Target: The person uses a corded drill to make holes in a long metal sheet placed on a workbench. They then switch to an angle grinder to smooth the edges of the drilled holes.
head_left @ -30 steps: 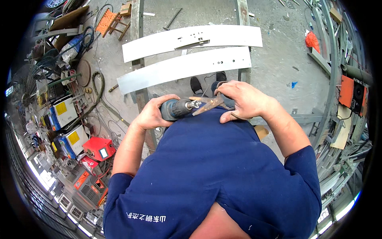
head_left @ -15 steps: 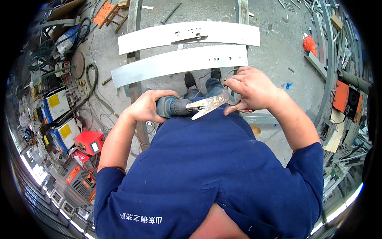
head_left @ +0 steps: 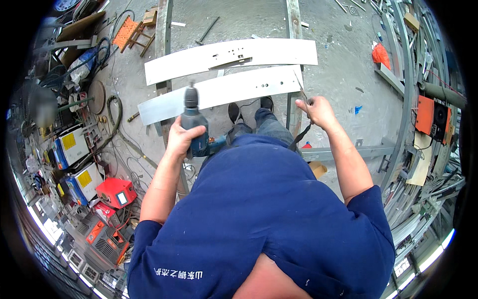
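My left hand (head_left: 179, 140) is wrapped round a blue-grey power drill (head_left: 194, 121), its chuck pointing away from me over the left part of the nearer panel. A pair of metal scissors (head_left: 302, 89) is in my right hand (head_left: 321, 111), seen nearly edge-on beside the right end of that panel. The nearer white panel (head_left: 224, 90) is long and slightly curved, with several round holes toward its right. Beyond it lies a second white panel (head_left: 284, 52) with small cut-outs and a dark strip on it. Both rest across two metal beams.
Metal beams (head_left: 163, 30) run away from me under the panels. At left stand a red box (head_left: 112, 193), white-and-blue machines and tangled cables. An orange stool (head_left: 127, 32) is at the far left. On the right are an orange-black machine (head_left: 432, 117) and heaped metal profiles.
The scissors have come away from the drill's chuck and moved right with my right hand. My left hand has turned the drill from pointing right to pointing away from me.
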A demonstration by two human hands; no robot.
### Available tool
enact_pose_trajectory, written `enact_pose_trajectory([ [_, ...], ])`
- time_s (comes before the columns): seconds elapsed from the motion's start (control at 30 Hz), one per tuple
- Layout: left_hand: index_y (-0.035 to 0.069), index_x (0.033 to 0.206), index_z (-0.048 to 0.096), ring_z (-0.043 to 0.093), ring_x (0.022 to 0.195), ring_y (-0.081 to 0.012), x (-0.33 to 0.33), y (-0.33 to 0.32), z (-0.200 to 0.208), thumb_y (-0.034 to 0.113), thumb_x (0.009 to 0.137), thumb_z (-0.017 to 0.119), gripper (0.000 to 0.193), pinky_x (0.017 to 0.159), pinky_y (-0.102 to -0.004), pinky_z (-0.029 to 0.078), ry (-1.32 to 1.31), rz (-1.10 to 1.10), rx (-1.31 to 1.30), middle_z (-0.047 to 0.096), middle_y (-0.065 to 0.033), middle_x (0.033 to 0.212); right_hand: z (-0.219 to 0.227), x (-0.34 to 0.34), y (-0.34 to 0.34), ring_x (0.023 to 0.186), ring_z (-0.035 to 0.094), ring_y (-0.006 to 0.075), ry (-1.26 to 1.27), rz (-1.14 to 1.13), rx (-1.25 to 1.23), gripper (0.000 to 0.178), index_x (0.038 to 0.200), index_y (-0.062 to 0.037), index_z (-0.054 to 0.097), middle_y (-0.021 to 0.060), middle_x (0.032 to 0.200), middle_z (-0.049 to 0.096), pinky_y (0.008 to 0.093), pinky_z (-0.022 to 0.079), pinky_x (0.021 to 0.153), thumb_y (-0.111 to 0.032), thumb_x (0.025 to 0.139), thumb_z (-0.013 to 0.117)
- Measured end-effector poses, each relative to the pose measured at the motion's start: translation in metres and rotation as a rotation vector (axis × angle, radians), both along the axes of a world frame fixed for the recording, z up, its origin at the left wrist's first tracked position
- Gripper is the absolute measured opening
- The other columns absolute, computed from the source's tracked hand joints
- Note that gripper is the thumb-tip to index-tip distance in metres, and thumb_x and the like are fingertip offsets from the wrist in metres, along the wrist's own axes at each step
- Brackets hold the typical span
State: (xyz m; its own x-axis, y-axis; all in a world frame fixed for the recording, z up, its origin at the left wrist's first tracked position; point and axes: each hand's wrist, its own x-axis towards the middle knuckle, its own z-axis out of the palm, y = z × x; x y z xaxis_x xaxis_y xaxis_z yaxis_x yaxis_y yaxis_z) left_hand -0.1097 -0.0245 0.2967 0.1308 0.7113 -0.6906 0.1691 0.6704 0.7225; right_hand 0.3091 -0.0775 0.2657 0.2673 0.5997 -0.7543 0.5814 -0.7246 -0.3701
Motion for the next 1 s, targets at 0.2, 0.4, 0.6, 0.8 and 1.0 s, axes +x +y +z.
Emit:
enact_pose_trajectory([
  [0.2,0.004,0.112,0.057,0.067,0.072,-0.0187,-0.004,-0.006,-0.026,0.008,0.082,0.075,0.035,0.058,-0.0325,0.058,-0.083,0.290,-0.094,0.066,-0.0080,0.091,-0.084,0.049,-0.048,0.051,0.065,0.0266,-0.196,0.029,-0.041,0.064,0.070,0.0045,0.067,0.0154,0.056,0.062,0.0411,0.054,0.057,-0.058,0.085,0.073],
  [0.4,0.004,0.112,0.058,0.066,0.075,-0.0189,0.013,-0.009,-0.030,0.008,0.081,0.076,0.036,0.063,-0.0334,0.058,-0.004,0.305,-0.063,0.066,-0.0070,0.092,-0.166,0.078,-0.062,0.100,0.068,0.0408,-0.201,0.019,-0.173,0.047,0.097,0.0038,0.074,0.0287,0.104,0.070,0.0452,0.055,0.088,-0.042,0.083,0.073],
  [0.6,0.003,0.117,0.057,0.067,0.075,-0.0192,0.033,-0.012,-0.019,0.007,0.079,0.077,0.043,0.062,-0.0329,0.057,0.078,0.301,-0.052,0.067,-0.0075,0.094,-0.220,0.100,-0.012,0.096,0.069,0.0433,-0.182,0.043,-0.051,0.041,0.094,0.0070,0.073,0.0305,0.098,0.069,0.0478,0.055,0.085,-0.031,0.080,0.070],
  [0.8,0.002,0.116,0.056,0.068,0.079,-0.0200,0.072,-0.017,-0.005,0.006,0.079,0.078,0.044,0.072,-0.0344,0.058,0.173,0.358,-0.084,0.067,-0.0085,0.096,-0.276,0.109,0.080,0.106,0.067,0.0423,-0.158,-0.134,0.054,0.027,0.101,0.0042,0.071,0.0297,0.106,0.069,0.0472,0.054,0.091,-0.013,0.082,0.062],
  [1.0,0.001,0.122,0.054,0.066,0.092,-0.0200,0.108,-0.005,0.002,0.005,0.076,0.082,0.054,0.085,-0.0351,0.054,0.184,0.261,-0.062,0.067,-0.0090,0.105,-0.306,0.100,0.140,0.119,0.059,0.0411,-0.340,-0.044,0.456,0.040,0.124,0.0031,0.060,0.0275,0.127,0.061,0.0458,0.048,0.102,-0.014,0.088,0.062],
])
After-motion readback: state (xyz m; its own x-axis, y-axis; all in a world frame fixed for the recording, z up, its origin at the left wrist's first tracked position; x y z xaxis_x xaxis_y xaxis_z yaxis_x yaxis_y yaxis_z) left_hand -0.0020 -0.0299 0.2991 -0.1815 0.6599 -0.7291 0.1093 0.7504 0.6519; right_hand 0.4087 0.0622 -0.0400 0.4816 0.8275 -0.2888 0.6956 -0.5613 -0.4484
